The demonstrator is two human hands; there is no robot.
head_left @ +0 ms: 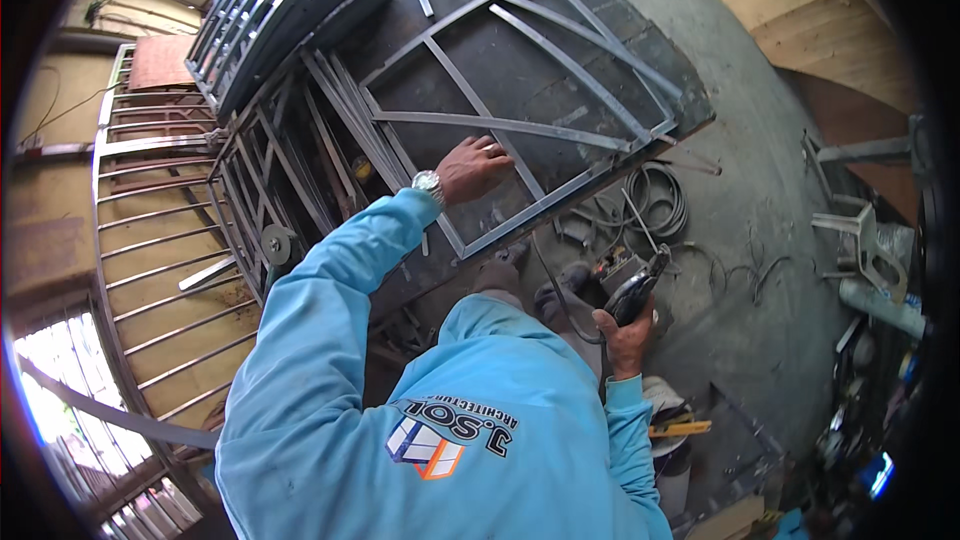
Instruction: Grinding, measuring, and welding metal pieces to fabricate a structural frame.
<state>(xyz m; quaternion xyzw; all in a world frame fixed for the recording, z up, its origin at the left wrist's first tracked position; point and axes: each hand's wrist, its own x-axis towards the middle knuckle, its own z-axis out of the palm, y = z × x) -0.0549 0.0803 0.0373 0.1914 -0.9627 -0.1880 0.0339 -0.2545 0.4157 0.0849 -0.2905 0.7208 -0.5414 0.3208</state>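
The work in hand looks like a pause between passes on the frame: one hand steadies the metal while the other keeps the tool off it, down by the hip.

The left hand lies palm-down on the frame. Its fingers are loosely spread and almost flat, pressing on a bar rather than gripping it. A curved crossbar runs just beyond the fingertips, and a slanted bar passes under or right beside them. I cannot tell which. A watch sits on the wrist behind them.

The right hand is closed tight around the tool's black handle, with the fingers wrapped fully round it. The tool's nose points up and away from the knuckles, well apart from the frame. It is too dark to tell whether this is a grinder or a welding holder. A cable coil lies on the floor beyond the tool's tip.

The frame lies flat on a dark table, reaching out ahead of the left fingers and to their right. Stacked grilles lean further out to the left.

As I judge it, bringing the tool to the frame calls for lifting the right hand across to a joint near the left fingers. The left hand must hold its pressure yet stay clear of the working tip.
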